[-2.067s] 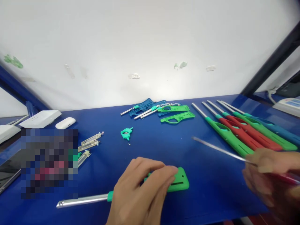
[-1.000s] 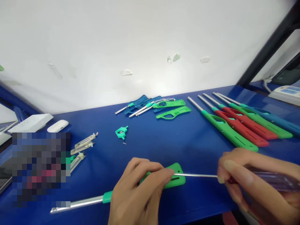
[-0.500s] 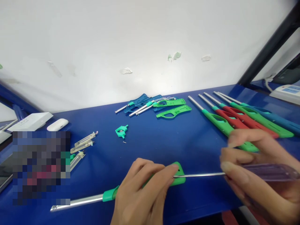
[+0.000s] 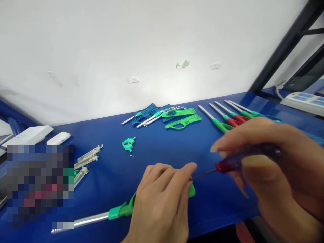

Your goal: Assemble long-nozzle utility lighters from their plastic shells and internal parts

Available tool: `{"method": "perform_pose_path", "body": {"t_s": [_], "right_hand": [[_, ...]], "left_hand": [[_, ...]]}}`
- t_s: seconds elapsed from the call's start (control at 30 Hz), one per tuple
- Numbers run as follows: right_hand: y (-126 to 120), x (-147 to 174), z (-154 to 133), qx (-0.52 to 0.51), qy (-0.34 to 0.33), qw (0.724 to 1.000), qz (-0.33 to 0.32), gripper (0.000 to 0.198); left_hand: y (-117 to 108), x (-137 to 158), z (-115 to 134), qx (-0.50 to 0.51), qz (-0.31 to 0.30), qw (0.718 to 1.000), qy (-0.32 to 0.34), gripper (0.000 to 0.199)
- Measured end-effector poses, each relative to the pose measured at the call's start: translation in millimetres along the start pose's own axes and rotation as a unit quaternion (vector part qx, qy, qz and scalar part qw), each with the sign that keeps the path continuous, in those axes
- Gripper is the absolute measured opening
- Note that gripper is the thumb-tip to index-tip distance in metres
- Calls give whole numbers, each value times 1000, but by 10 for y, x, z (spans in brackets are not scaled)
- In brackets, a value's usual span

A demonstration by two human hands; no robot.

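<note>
At nine o'clock, along the left edge of the blue bench (image 4: 162,148), sit a white box (image 4: 27,135) and a white earbud case (image 4: 58,138), with a pixelated patch below them and a small stack of clear lighter inserts (image 4: 87,158) just to its right. Moving toward seven o'clock, the steel nozzle of your green long-neck lighter (image 4: 118,211) lies flat on the bench, pointing left. Your left hand (image 4: 162,199) is closed over its handle, fingers curled on top and pressing it down (only the collar and a bit of the butt end show past your hand). At eleven o'clock from that hand lies a small teal trigger part (image 4: 128,144) with a tiny screw just beside it. At twelve o'clock, near the wall, a cluster of blue and green lighter shells (image 4: 164,116) lies mixed with short nozzles. Your right hand (image 4: 273,168), at three o'clock, is wrapped around the red-handled screwdriver (image 4: 233,162), thumb and fingers clamped on the grip; the thin blade runs left and its tip meets the lighter's butt end right at your left fingertips. Behind that hand, at one o'clock, a row of finished lighters (image 4: 222,121), green, red and blue, lies side by side, partly hidden by your knuckles.
</note>
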State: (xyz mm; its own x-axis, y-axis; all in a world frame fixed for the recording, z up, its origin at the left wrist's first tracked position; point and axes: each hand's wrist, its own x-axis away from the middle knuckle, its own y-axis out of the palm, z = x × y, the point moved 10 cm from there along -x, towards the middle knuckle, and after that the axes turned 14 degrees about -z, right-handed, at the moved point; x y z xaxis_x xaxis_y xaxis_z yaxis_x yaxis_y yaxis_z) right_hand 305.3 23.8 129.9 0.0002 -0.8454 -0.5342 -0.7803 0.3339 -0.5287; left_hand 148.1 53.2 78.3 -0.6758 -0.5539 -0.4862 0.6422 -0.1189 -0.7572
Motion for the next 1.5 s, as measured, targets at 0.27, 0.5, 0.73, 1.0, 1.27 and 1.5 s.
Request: {"method": "perform_pose_path", "body": {"t_s": [0.27, 0.5, 0.73, 1.0, 1.27, 1.5], "right_hand": [[189, -136, -49, 3, -29, 998, -57, 12], [232, -106, -14, -15, -35, 997, -66, 9], [312, -104, 13, -14, -41, 995, -86, 12], [300, -56, -95, 0, -69, 990, -124, 29], [285, -100, -90, -66, -77, 993, -55, 14], [291, -51, -21, -84, -39, 994, -51, 24]], "left_hand": [[136, -50, -9, -14, -47, 999, -4, 44], [164, -33, -41, -41, -67, 997, -16, 42], [159, 25, -62, -38, -67, 997, -18, 39], [220, 197, -123, -76, -74, 994, -34, 34], [238, 226, -113, -62, -56, 996, -19, 35], [238, 227, -108, -49, -58, 997, -14, 33]]}}
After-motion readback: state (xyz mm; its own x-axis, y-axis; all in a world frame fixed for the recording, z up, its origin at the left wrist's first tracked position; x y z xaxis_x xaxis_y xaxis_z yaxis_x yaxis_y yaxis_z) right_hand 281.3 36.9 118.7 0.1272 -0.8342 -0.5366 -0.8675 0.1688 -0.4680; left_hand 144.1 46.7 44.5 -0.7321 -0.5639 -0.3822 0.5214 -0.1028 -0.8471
